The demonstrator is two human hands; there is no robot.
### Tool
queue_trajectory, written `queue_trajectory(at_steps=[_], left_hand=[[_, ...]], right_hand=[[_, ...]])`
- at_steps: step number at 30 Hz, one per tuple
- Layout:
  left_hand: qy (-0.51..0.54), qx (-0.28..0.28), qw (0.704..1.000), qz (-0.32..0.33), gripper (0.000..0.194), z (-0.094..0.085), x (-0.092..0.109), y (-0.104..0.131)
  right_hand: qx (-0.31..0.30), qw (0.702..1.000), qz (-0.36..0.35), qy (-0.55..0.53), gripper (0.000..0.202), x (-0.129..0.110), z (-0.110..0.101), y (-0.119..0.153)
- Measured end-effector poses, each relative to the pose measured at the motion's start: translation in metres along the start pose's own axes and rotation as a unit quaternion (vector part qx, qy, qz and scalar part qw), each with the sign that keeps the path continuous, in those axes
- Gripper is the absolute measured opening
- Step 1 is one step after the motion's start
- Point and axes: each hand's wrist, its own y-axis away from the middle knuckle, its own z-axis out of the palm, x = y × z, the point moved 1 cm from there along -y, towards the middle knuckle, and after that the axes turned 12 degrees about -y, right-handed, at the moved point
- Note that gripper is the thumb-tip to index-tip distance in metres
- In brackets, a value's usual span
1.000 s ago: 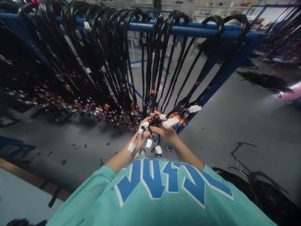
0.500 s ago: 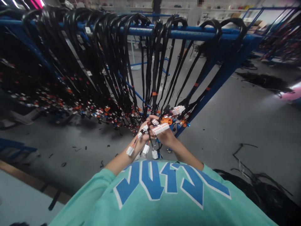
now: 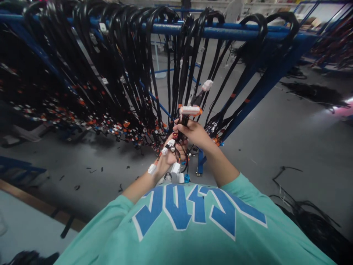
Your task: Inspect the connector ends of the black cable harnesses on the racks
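Note:
My left hand (image 3: 169, 156) is closed round a bundle of wire harness branches. White connectors (image 3: 151, 169) on short wires lie over its palm and wrist, and a white plug (image 3: 175, 168) and a blue connector (image 3: 187, 178) dangle below. Just above, my right hand (image 3: 193, 130) is wrapped round black taped wires that carry a long white-and-orange connector (image 3: 191, 110). Beyond it, a whitish connector (image 3: 207, 85) sticks up on a dark branch. Fingers and cables partly hide what each hand grips.
Black wire harnesses (image 3: 132, 55) hang over a blue rail (image 3: 215, 31), thickest to the left, their connector ends bunched low. A slanted blue post (image 3: 256, 92) stands at right. Cable piles (image 3: 314, 94) and scraps lie on the grey floor. A pale tabletop (image 3: 24, 228) is at lower left.
My right hand has risen with the white-and-orange connector, away from my left palm. The whitish connector beyond is higher too. My left hand stays nearly in place, and the view has shifted slightly.

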Motion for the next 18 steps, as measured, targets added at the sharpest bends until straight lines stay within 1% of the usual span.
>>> queue_trajectory(at_steps=[2, 5, 6, 7, 9, 11, 13, 15, 18], left_hand=[[0.005, -0.029, 0.999, -0.026, 0.046, -0.001, -0.003, 0.009], [0.029, -0.116, 0.990, -0.077, 0.061, -0.002, -0.010, 0.023], [0.039, -0.140, 0.985, -0.088, 0.066, -0.001, -0.012, 0.027], [0.049, -0.150, 0.983, -0.092, 0.068, -0.001, -0.013, 0.030], [0.075, -0.136, 0.985, -0.080, 0.066, 0.002, -0.012, 0.035], [0.111, -0.102, 0.987, -0.045, 0.056, 0.007, -0.007, 0.037], [0.160, -0.082, 0.984, 0.004, 0.043, 0.014, 0.003, 0.037], [0.206, -0.080, 0.974, 0.041, 0.035, 0.021, 0.012, 0.035], [0.239, -0.074, 0.966, 0.065, 0.032, 0.025, 0.021, 0.032]], right_hand=[[0.015, 0.999, 0.008, -0.028, 0.019, 0.002, 0.003, -0.007], [0.040, 0.997, 0.019, -0.070, 0.015, 0.009, 0.006, -0.020], [0.050, 0.995, 0.026, -0.077, 0.014, 0.012, 0.007, -0.024], [0.060, 0.994, 0.034, -0.082, 0.013, 0.016, 0.007, -0.027], [0.075, 0.992, 0.044, -0.087, 0.013, 0.023, 0.008, -0.032], [0.083, 0.991, 0.040, -0.091, 0.013, 0.028, 0.008, -0.035], [0.090, 0.992, 0.027, -0.088, 0.013, 0.033, 0.009, -0.036], [0.087, 0.994, 0.014, -0.069, 0.014, 0.036, 0.010, -0.035], [0.076, 0.997, -0.004, -0.029, 0.015, 0.040, 0.012, -0.033]])
